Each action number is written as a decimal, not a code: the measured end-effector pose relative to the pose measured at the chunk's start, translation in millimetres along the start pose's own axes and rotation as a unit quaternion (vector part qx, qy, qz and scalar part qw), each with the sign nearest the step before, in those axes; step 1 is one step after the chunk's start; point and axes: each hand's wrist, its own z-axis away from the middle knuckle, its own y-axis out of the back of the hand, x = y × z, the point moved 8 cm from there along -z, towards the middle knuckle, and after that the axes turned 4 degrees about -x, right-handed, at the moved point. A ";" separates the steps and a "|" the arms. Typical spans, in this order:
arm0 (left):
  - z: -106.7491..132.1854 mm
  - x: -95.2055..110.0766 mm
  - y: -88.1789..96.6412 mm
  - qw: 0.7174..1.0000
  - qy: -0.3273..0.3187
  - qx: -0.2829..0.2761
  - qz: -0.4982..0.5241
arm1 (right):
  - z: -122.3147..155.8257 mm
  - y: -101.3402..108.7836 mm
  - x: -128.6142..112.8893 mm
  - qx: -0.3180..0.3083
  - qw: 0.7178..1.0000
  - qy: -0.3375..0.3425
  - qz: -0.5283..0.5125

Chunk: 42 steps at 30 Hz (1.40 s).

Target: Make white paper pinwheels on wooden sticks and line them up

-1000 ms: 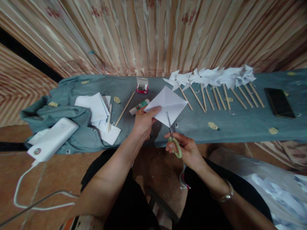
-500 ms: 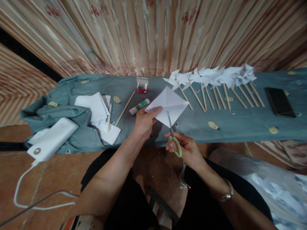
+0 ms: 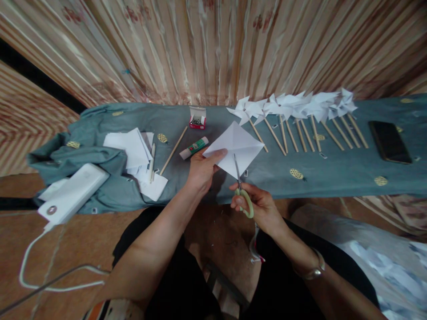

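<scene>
A creased white paper square (image 3: 236, 141) is turned corner-up, pinched at its left corner by my left hand (image 3: 204, 170) with the thumb on top. My right hand (image 3: 258, 203) is wrapped round the green handles of a pair of scissors (image 3: 246, 202). The blades lie across the lower corner of the paper, their tips pointing toward its middle. A glue stick (image 3: 194, 148) rests just left of the paper. Behind it stands an open red box (image 3: 198, 121) of small metal pins, and a wooden stick (image 3: 173, 151) lies further left.
Several white paper pinwheels (image 3: 280, 106) on sticks lie in a row at the back right. A black phone (image 3: 389, 142) is at the far right of the cloth (image 3: 340, 178). On the left are paper sheets (image 3: 133, 146) and a white power bank (image 3: 75, 194) with a cable.
The paper and my left hand have shifted very slightly to the right. The scissors stay at the lower corner, in nearly the same place.
</scene>
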 end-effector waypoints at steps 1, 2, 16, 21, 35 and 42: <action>0.1 0.0 0.1 1.000 0.000 0.000 -0.001 | -0.1 0.1 0.2 0.001 1.000 0.002 0.000; 0.2 0.1 0.1 1.000 -0.001 0.000 0.000 | -0.1 0.2 0.4 0.001 1.000 0.005 0.002; 0.1 0.5 -0.8 1.000 -0.005 -0.005 0.005 | 0.0 -0.1 2.7 -0.001 1.000 0.006 0.010; 0.5 1.1 -0.9 1.000 -0.008 -0.002 0.004 | 0.7 -1.1 -0.6 -0.008 1.000 0.008 0.015; -0.1 0.4 -0.8 1.000 -0.003 -0.004 0.008 | 0.0 -0.6 0.3 0.000 1.000 0.006 -0.002; 0.0 -0.4 -0.1 1.000 0.001 0.000 0.006 | -0.3 -0.2 0.9 -0.001 1.000 0.006 0.007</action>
